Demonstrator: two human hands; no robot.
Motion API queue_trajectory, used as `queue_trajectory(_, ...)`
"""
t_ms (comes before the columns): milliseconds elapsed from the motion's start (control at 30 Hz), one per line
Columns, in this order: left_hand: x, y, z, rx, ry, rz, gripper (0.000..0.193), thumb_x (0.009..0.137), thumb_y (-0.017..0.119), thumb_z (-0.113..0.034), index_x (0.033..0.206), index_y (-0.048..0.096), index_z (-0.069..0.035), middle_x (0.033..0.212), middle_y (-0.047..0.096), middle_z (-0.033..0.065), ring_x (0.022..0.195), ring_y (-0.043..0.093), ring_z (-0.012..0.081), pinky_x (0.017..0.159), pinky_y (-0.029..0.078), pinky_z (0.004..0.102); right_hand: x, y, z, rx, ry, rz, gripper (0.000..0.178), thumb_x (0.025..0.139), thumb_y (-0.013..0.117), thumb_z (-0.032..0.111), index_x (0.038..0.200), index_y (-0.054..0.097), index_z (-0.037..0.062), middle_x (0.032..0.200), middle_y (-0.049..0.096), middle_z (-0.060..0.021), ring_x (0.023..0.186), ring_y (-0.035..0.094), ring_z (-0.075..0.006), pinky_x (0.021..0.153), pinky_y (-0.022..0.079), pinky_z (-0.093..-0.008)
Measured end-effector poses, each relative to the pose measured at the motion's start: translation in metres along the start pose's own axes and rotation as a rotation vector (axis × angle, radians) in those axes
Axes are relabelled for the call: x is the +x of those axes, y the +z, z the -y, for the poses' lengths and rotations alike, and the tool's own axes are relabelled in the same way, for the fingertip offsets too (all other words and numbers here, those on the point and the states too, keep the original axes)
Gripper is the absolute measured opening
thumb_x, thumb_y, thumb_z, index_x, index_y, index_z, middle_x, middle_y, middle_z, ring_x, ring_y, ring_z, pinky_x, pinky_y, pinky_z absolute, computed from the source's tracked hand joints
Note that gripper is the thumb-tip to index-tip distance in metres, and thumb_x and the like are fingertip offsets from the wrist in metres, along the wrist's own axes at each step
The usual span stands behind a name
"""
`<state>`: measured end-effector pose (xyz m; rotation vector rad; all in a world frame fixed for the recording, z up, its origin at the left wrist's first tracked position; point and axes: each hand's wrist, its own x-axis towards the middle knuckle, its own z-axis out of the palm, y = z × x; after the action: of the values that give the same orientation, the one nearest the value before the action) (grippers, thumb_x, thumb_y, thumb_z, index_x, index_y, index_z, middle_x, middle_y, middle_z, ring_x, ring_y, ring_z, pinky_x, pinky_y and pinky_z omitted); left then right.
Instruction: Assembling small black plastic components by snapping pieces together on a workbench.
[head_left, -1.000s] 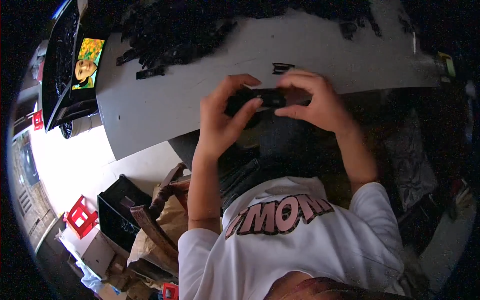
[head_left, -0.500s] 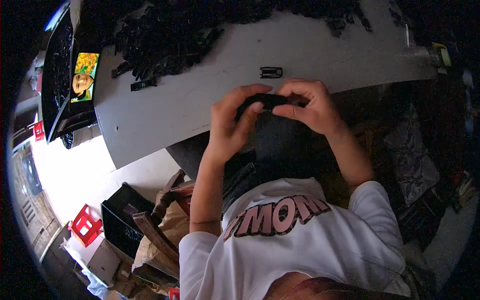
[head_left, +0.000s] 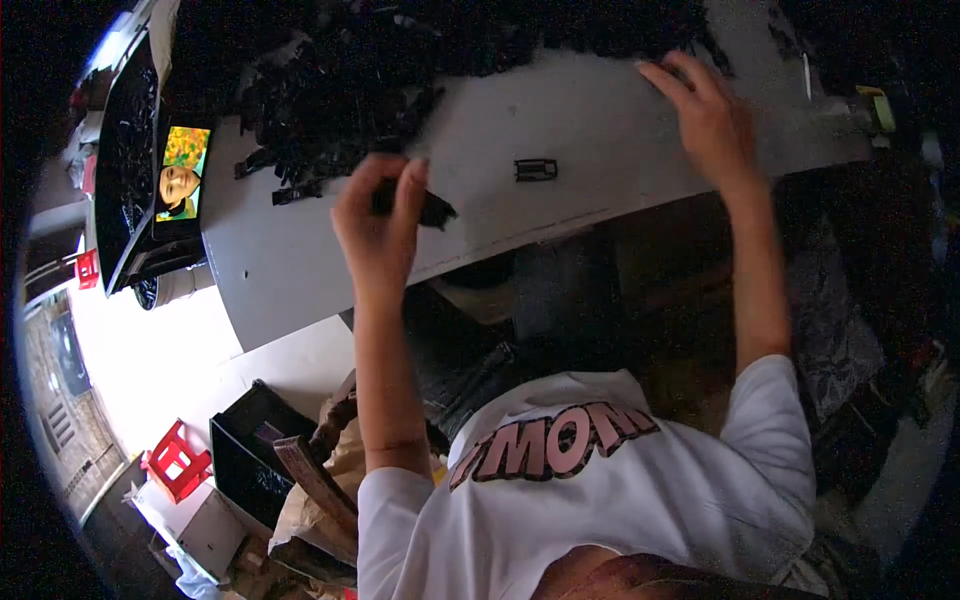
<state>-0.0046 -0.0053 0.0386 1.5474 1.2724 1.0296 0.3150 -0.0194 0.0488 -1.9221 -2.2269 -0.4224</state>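
Observation:
My left hand (head_left: 378,225) is above the grey table, its fingers closed around a dark plastic part (head_left: 437,211). One end of that part sticks out past the fingertips; the rest is covered by the hand. Farther right, my right hand (head_left: 712,125) reaches over the table beside the pile of black plastic parts (head_left: 625,28) at the back. Its thumb and forefinger are stretched out and apart, and no object shows between them. Between the two hands lies a small black rectangular frame-like part (head_left: 535,169), untouched on the tabletop.
More black parts (head_left: 330,120) are heaped at the table's (head_left: 300,285) left and far side. A lit screen (head_left: 184,173) with a picture stands by the left edge. On the lower left are a black crate (head_left: 255,450), a red stool (head_left: 178,462) and a wooden chair piece (head_left: 315,485).
My hands have parted. The left one moved left with the dark part, while the right one let go of it and reached far right toward the pile.

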Motion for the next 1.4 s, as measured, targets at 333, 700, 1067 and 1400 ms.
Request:
queue_trajectory(333,0.042,0.019,0.003,1.209,0.193,-0.002,0.015,0.074,0.057,-0.007,0.089,0.055,-0.007,0.098,0.052,0.0123,0.067,0.062,0.0295,0.053,0.051,0.0384,0.029,0.033,-0.046,0.043,0.115,0.352,0.031,0.076,0.061,0.004,0.106,0.058,0.0105,0.110,0.052,-0.0068,0.096,0.055,-0.0260,0.078,0.048,-0.0375)
queue_trajectory(700,0.016,0.000,-0.006,0.492,0.122,0.011,0.025,0.076,0.060,-0.008,0.101,0.059,-0.005,0.086,0.055,0.0102,0.067,0.058,0.0267,0.059,0.045,0.0340,-0.018,0.037,0.047,0.268,-0.094,-0.052,0.027,0.076,0.067,0.015,0.094,0.053,0.0008,0.111,0.052,-0.0150,0.087,0.058,-0.0314,0.071,0.050,-0.0381)
queue_trajectory(1067,-0.033,-0.007,0.017,-0.112,-0.198,0.022,0.013,0.080,0.062,-0.008,0.084,0.060,0.005,0.066,0.057,0.0024,0.064,0.049,0.0073,0.059,0.040,0.0216,-0.028,0.026,0.070,0.568,0.110,-0.091,0.030,0.074,0.069,0.010,0.100,0.058,0.0024,0.098,0.057,-0.0116,0.086,0.059,-0.0245,0.068,0.050,-0.0325)
queue_trajectory(1400,-0.035,0.003,0.021,-0.015,-0.192,0.099,0.021,0.079,0.065,-0.016,0.074,0.061,0.004,0.060,0.058,0.0047,0.059,0.049,0.0064,0.055,0.040,0.0227,-0.007,0.015,0.101,0.569,-0.217,0.044,0.033,0.071,0.068,0.007,0.102,0.059,0.0041,0.093,0.055,-0.0087,0.081,0.058,-0.0227,0.069,0.049,-0.0336)
